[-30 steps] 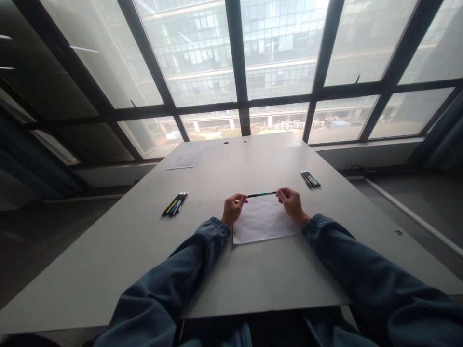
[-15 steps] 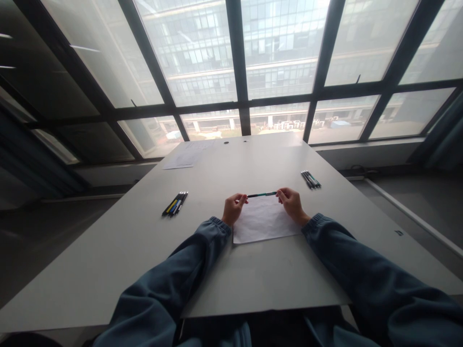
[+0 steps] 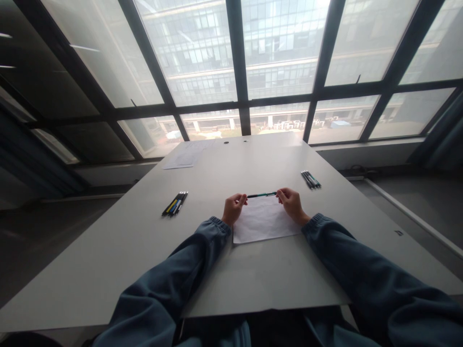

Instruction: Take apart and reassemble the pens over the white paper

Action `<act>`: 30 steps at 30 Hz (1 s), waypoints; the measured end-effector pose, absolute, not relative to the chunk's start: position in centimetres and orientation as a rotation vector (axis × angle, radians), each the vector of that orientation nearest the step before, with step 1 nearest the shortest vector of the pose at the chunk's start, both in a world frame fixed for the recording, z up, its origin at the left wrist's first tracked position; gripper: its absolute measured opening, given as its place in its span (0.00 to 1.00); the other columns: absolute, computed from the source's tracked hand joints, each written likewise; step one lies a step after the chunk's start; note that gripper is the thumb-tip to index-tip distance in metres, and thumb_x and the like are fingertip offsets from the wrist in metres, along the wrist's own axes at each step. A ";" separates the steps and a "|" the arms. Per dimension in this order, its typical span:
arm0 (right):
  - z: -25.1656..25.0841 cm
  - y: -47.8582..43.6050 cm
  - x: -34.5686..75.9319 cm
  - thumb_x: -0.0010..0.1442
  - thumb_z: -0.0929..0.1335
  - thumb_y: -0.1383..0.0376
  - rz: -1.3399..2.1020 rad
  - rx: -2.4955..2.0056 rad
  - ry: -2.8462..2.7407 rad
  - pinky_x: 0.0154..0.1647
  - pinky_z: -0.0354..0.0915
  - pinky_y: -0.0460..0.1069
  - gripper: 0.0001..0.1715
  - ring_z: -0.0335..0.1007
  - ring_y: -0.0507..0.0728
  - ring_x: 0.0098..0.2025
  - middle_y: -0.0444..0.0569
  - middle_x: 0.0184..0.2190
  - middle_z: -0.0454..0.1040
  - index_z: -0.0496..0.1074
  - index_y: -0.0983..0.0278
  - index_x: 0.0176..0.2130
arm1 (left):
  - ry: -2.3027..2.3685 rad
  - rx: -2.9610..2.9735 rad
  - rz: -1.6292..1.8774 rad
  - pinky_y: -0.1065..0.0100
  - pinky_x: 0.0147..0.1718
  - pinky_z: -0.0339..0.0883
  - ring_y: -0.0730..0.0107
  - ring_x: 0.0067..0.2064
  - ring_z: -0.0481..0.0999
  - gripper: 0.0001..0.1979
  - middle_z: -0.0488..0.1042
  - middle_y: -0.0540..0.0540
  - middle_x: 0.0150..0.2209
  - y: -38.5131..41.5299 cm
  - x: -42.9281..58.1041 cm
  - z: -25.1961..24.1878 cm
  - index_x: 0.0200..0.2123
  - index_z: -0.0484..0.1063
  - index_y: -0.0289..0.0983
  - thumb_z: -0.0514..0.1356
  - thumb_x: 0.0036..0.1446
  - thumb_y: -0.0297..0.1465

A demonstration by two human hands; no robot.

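Note:
A black and green pen (image 3: 262,195) is stretched level between my two hands, over the far edge of a white sheet of paper (image 3: 267,221). My left hand (image 3: 234,208) pinches its black end between thumb and fingers. At the other end, my right hand (image 3: 290,205) has its fingertips closed on the pen's tip. Both wrists are close to the sides of the paper, and the right one covers part of its right edge.
To the left lies a row of several pens (image 3: 175,204), some with yellow, blue and white parts. Another row of several pens (image 3: 311,180) is at the right. Printed sheets (image 3: 184,155) lie at the far left of the white table (image 3: 202,270), before large windows.
The pen has turned slightly about its length, so its clip shows differently. Both hands stay in the same place, and nothing else has moved.

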State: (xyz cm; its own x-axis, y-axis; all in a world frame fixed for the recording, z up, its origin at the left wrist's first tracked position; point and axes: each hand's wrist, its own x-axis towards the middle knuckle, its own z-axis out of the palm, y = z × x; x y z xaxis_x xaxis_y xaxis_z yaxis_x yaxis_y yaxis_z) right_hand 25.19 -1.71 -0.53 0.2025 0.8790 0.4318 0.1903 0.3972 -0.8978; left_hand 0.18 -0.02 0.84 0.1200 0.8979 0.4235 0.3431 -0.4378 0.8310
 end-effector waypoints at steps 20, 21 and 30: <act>-0.2 -2.1 25.1 0.61 0.67 0.48 0.607 -1.104 -1.340 0.23 0.61 0.47 0.24 0.63 0.52 0.20 0.44 0.18 0.69 0.73 0.64 0.27 | 1.218 1.897 1.300 0.69 0.28 0.66 0.69 0.25 0.74 0.25 0.74 0.47 0.22 0.0 0.2 0.8 0.24 0.74 0.36 0.55 0.63 0.48; -0.2 -2.1 25.1 0.61 0.67 0.47 0.604 -1.106 -1.341 0.24 0.61 0.47 0.25 0.63 0.52 0.20 0.44 0.18 0.69 0.73 0.64 0.27 | 1.217 1.896 1.299 0.69 0.28 0.66 0.69 0.25 0.74 0.25 0.74 0.47 0.22 0.0 0.2 0.8 0.24 0.74 0.36 0.54 0.63 0.48; -0.1 -2.1 25.2 0.61 0.66 0.47 0.600 -1.116 -1.348 0.24 0.61 0.48 0.25 0.63 0.53 0.21 0.44 0.17 0.68 0.72 0.64 0.26 | 1.216 1.882 1.293 0.69 0.28 0.66 0.69 0.24 0.73 0.25 0.73 0.48 0.20 0.0 0.2 0.7 0.23 0.73 0.36 0.54 0.63 0.48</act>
State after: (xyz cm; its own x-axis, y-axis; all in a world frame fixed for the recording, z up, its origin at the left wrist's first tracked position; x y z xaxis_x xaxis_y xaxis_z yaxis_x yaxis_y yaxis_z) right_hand 25.19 -2.13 -0.12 0.1883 0.8727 0.4506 0.2491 0.4013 -0.8814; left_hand 0.18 0.01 0.72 0.1288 0.8958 0.4253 0.3697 -0.4413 0.8176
